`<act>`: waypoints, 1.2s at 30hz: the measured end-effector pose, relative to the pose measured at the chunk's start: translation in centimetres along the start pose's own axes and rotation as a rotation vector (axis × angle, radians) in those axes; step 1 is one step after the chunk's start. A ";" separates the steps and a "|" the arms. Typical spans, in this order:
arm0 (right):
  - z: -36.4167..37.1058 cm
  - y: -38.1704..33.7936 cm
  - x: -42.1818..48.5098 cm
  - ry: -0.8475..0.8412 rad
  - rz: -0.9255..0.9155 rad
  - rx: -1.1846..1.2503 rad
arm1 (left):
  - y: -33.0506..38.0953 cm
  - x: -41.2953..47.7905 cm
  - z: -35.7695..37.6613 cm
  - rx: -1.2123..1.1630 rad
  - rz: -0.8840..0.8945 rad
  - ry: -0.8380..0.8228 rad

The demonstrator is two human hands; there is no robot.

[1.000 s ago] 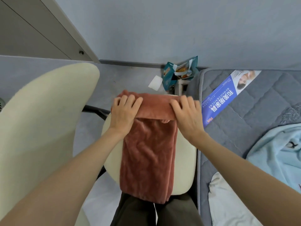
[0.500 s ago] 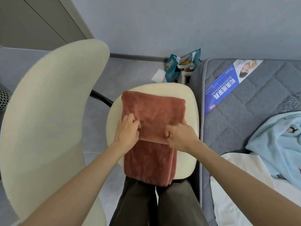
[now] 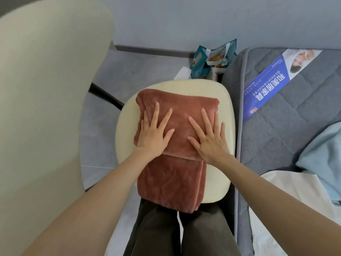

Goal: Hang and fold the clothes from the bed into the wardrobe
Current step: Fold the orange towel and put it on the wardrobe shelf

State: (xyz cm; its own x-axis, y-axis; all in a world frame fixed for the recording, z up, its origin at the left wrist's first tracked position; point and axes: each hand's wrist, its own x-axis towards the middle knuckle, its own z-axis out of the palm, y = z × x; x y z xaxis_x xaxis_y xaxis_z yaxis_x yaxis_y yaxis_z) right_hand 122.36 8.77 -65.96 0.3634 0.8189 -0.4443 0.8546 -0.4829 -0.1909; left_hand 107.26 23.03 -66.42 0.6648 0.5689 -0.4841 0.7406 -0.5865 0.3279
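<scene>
Left hand (image 3: 154,134) and right hand (image 3: 209,139) flat, fingers spread (gripping nothing), pressing folded rust-red garment (image 3: 175,145) on cream chair seat (image 3: 224,111), lower end overhanging near edge.

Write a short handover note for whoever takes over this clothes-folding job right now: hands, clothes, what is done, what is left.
Left hand: open, pressing flat on the rust-red plush garment.
Right hand: open, flat beside it.
Garment lies on the cream chair seat, one fold made, lower end overhanging the front edge.
Light-blue garment and white cloth lie on the grey quilted mattress.
Left: finish folding, store it, then those two.
</scene>
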 end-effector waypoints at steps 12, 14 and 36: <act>-8.4 -0.6 5.1 0.111 -0.128 0.085 | 2.4 4.8 -7.6 0.152 0.098 0.127; -9.1 -0.4 6.6 -0.031 -0.142 0.085 | 2.5 6.7 -8.6 0.200 0.073 -0.094; -11.2 0.7 8.3 0.119 -0.043 -0.001 | 3.9 9.4 -11.3 0.429 0.222 0.064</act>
State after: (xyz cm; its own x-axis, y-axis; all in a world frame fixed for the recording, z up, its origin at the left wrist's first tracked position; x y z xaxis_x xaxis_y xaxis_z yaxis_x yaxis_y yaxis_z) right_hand 130.09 18.69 -59.98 0.3677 0.8700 -0.3284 0.8709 -0.4460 -0.2064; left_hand 117.50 32.53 -60.53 0.8168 0.4293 -0.3854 0.4822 -0.8748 0.0473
